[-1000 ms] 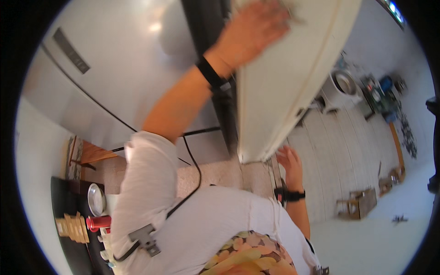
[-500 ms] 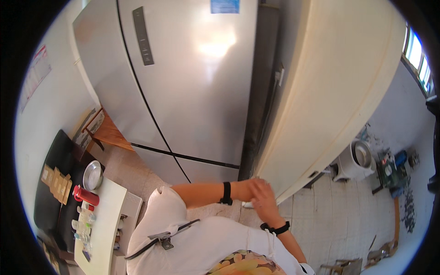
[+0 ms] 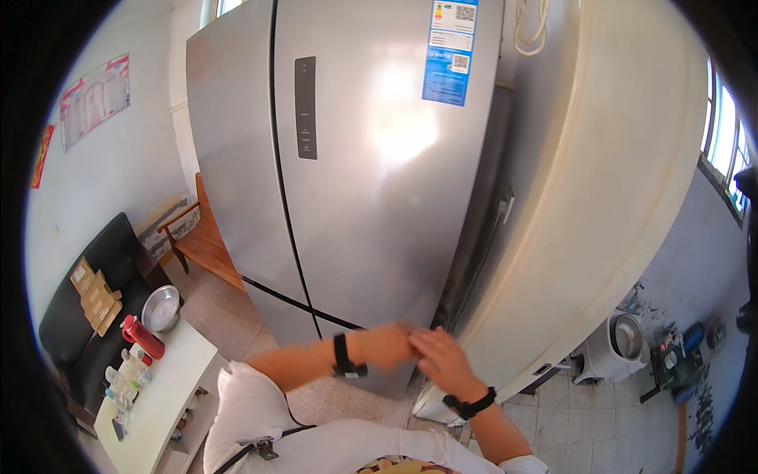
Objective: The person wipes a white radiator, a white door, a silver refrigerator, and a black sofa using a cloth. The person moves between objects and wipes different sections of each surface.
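The left hand (image 3: 388, 345) and the right hand (image 3: 442, 359) meet in front of the person's chest, low in the view. The right hand lies open with its fingers (image 3: 422, 341) stretched flat and touching the left one. The left hand is blurred, and whether it is open or closed cannot be told. Neither holds anything that shows. Each wrist wears a black band.

Just behind the hands stands a tall silver fridge (image 3: 355, 158), its doors shut, with a dark control strip (image 3: 305, 107) on the front and a blue label (image 3: 452, 51) near the top. A cream-coloured door (image 3: 600, 205) rises beside it on the right.

On the left, a white table (image 3: 162, 395) holds a red bottle (image 3: 142, 337) and a metal bowl (image 3: 161, 308). A wooden chair (image 3: 201, 241) stands against the wall. At lower right, a white pot (image 3: 620, 344) sits on the tiled floor (image 3: 600, 426).
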`<state>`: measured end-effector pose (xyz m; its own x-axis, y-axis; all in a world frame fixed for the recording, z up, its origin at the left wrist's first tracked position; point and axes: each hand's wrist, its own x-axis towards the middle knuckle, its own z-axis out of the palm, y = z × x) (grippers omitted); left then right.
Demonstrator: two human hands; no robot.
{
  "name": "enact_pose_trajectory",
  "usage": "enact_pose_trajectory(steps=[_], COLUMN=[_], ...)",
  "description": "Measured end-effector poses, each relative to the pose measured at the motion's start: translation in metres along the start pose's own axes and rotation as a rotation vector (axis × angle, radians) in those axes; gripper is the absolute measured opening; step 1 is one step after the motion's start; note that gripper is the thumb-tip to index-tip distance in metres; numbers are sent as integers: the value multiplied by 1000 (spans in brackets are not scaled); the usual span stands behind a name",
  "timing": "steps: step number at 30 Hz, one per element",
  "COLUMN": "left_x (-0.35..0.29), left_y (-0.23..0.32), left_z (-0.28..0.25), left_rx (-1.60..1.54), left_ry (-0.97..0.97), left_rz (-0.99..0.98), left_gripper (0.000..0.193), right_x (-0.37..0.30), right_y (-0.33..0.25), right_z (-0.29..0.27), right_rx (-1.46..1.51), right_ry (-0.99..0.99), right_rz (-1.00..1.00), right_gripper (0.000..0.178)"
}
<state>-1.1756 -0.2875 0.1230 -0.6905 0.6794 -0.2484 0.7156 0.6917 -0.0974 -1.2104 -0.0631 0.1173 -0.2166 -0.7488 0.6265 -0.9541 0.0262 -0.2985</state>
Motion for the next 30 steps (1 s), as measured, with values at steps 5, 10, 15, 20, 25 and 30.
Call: enact_pose_trajectory(steps=[5,10,15,20,25,30], left_x=[-97,-139,-139,-160,-171,-177], left_y=[-78,-152,-191,-225,-254,-268], left_z=[-119,-157,-126,-185,-320,-431], left_rx=[530,785,500,887,1076,1025], left_ry=[874,965,776,786,1006,1413], left_rz=[-111,-206,-55,55,-38,-253], left_gripper=[56,58,58,62,61,57], right_x=[56,162,268,301,302,303], right_y=[-4,-8,26,51,65,71], right_z=[-53,-82,-91,-77,-73,-73], right_rx=[-186,-444,-809,-1038,-1103,-1144], right_ry=[304,540,656,660,666,670], right_rz=[-16,-101,-22,88,121,83], right_gripper=[38,42,56,70,73,72])
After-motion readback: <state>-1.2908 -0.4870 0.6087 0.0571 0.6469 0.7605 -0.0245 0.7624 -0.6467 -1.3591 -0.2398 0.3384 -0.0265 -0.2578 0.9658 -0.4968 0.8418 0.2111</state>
